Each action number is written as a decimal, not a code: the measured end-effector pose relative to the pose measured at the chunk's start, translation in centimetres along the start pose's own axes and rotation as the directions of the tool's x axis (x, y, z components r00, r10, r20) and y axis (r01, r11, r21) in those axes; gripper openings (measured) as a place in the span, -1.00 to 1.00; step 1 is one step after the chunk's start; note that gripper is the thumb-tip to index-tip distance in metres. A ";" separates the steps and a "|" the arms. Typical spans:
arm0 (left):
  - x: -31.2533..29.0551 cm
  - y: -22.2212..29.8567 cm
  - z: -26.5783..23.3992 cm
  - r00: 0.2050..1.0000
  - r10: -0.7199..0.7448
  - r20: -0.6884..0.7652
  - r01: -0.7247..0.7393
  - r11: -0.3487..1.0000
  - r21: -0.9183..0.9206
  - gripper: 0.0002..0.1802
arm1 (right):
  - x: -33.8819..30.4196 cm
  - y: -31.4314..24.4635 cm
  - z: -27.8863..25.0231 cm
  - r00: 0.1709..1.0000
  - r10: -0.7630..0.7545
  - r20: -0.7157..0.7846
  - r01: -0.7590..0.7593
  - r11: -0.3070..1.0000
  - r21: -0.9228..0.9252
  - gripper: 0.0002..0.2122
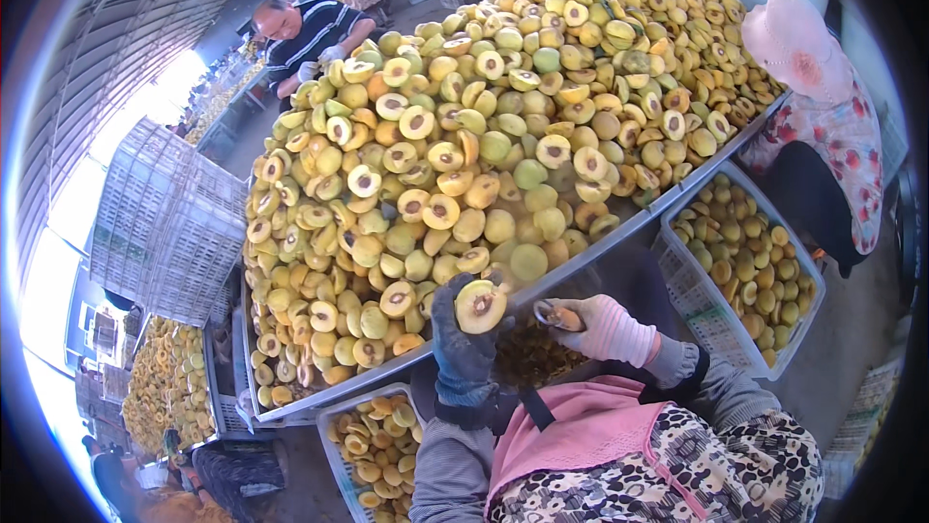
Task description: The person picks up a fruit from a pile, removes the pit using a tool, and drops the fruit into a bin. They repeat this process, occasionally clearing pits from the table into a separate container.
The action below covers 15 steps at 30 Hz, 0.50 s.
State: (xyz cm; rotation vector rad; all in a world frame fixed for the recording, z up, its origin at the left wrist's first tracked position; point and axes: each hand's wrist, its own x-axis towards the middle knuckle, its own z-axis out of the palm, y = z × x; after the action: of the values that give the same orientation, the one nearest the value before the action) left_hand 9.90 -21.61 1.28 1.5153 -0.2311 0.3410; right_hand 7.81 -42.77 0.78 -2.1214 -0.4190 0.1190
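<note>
Left hand (453, 337) pinched a fruit half (481, 306), centre intact; right hand's (616, 329) fingers wrapped a tool (559, 316) — crates (699, 324) well filled, large heap (440, 211) remained

Narrow gap between left hand (453, 334) and right hand (616, 329); table rim (600, 247) and fruit heap (426, 175) beyond, crates (704, 325) both sides.

Stacked pale crates (160, 223), pink hat (789, 39)

Head view: fisheye, from my head
Facing: down and out across the fruit heap (498, 144)
Nearest: my pink cloth (579, 418)
</note>
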 end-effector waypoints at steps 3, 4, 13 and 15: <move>-0.5 -0.5 0.0 0.943 0.309 0.126 -0.330 0.813 0.480 -0.32 | 0.4 -0.8 0.1 1.000 0.013 0.003 -0.012 0.996 -0.091 -0.56; -0.8 -0.8 0.4 0.945 0.302 0.128 -0.326 0.816 0.478 -0.32 | 0.6 -1.0 0.3 0.999 0.040 0.010 -0.038 0.989 -0.146 -0.53; -1.8 1.2 1.7 0.990 0.129 0.055 -0.140 0.953 0.270 -0.51 | 1.2 -2.7 0.7 0.986 0.121 0.113 -0.088 0.960 -0.265 -0.53; -2.1 0.4 1.5 0.987 0.157 0.034 -0.161 0.954 0.255 -0.53 | 1.5 -3.4 1.0 0.970 0.177 0.168 -0.114 0.937 -0.332 -0.53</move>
State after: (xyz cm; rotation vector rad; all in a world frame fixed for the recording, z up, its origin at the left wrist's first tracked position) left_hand 7.92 -23.28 0.95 1.7596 -0.3307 0.5050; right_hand 8.13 -39.80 3.14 -2.4730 -0.4167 0.3710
